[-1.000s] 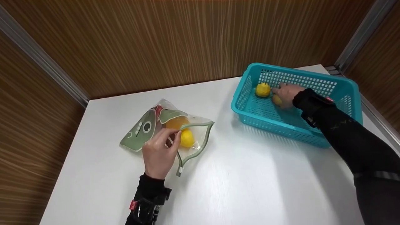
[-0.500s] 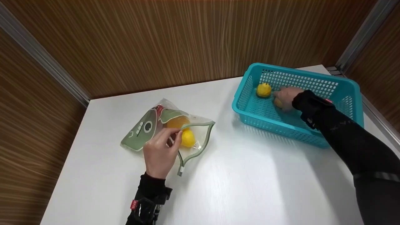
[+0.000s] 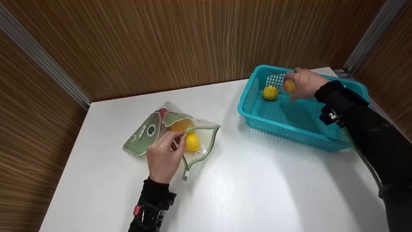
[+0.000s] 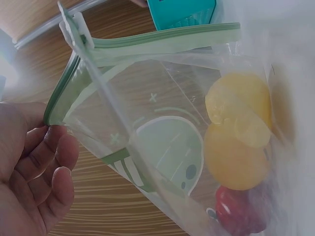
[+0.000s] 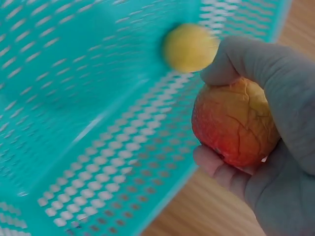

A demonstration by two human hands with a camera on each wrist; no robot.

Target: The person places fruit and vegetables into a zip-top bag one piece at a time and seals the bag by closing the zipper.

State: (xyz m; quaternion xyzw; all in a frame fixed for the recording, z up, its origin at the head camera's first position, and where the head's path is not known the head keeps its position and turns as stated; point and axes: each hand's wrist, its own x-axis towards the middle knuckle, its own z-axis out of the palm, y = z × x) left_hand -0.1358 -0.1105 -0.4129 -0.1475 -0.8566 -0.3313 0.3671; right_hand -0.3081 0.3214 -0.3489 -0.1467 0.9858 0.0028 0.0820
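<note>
My left hand pinches the green zip rim of a clear zip bag printed with a green face. Its mouth stands open. Inside lie a yellow lemon-like fruit, an orange fruit and a red thing, seen through the film in the left wrist view. Over the turquoise basket, my right hand grips a wrinkled red-and-yellow fruit between thumb and fingers. A knobbly yellow fruit rests on the basket floor, left of that hand.
A white table carries the bag at left and the basket at right. Brown wood-grain panels rise behind and at both sides, with metal strips at the corners. The basket stands close to the back panel.
My right hand has risen from the basket floor, lifting the red-and-yellow fruit with it. The left hand and the bag stay in place.
</note>
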